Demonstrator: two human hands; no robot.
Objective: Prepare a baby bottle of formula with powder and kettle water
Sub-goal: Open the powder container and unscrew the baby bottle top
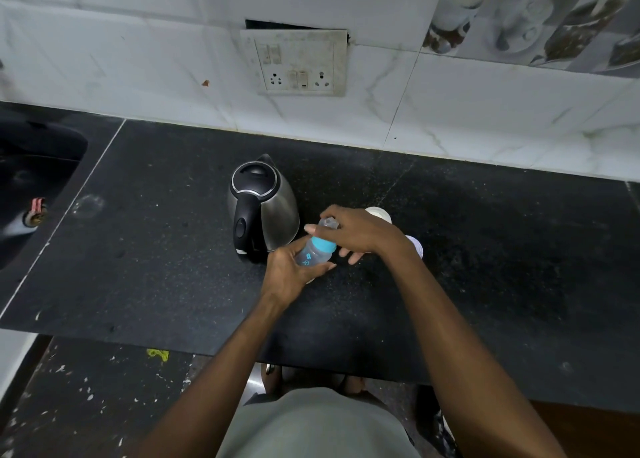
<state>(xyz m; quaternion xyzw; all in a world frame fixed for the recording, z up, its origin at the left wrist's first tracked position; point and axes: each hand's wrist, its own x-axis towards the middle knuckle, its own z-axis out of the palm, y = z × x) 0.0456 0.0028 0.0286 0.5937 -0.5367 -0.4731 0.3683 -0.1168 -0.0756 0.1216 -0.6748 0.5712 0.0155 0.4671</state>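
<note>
Two hands on bottle (313, 254): my left hand (291, 274) grips body, right hand (356, 231) grips cap, beside kettle (263, 205).

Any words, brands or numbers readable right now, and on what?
No readable text in this view.
Baby bottle: only a small blue leaf-like print, no letters.
Kettle: no brand or markings legible.
Wall socket panel: switches and sockets only, no lettering visible.
White container behind the right hand: mostly hidden, nothing readable.
</note>
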